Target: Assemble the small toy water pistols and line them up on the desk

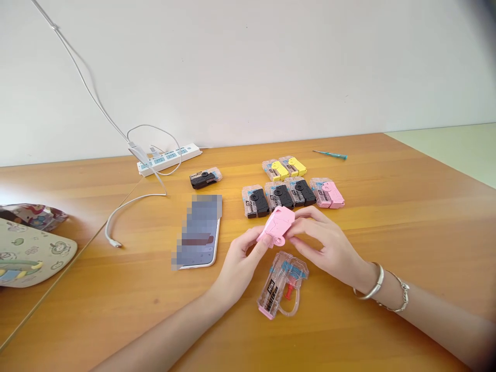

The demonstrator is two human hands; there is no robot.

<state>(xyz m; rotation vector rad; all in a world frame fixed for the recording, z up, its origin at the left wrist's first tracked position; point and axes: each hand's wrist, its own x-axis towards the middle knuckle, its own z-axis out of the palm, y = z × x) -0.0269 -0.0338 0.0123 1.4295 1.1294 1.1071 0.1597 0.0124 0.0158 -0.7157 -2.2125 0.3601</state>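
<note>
Both hands pinch a small pink toy water-gun part (pixel 278 226) just above the wooden table (pixel 387 206). My left hand (pixel 241 263) grips its lower left end. My right hand (pixel 327 245) holds its right side with curled fingers. Directly below them a clear plastic toy water-gun shell (pixel 282 284) with blue and red inner parts lies flat on the table. Behind the hands sit several small toy water guns in a group: black ones (pixel 279 196), a pink one (pixel 328 193) and yellow ones (pixel 284 168).
A phone (pixel 199 232) lies left of the hands, with one more black toy (pixel 205 177) behind it. A white power strip (pixel 169 158) and cables (pixel 127 206) sit at the back left. A small teal screwdriver (pixel 330 154) lies far back. A patterned pouch (pixel 27 243) rests at the left edge.
</note>
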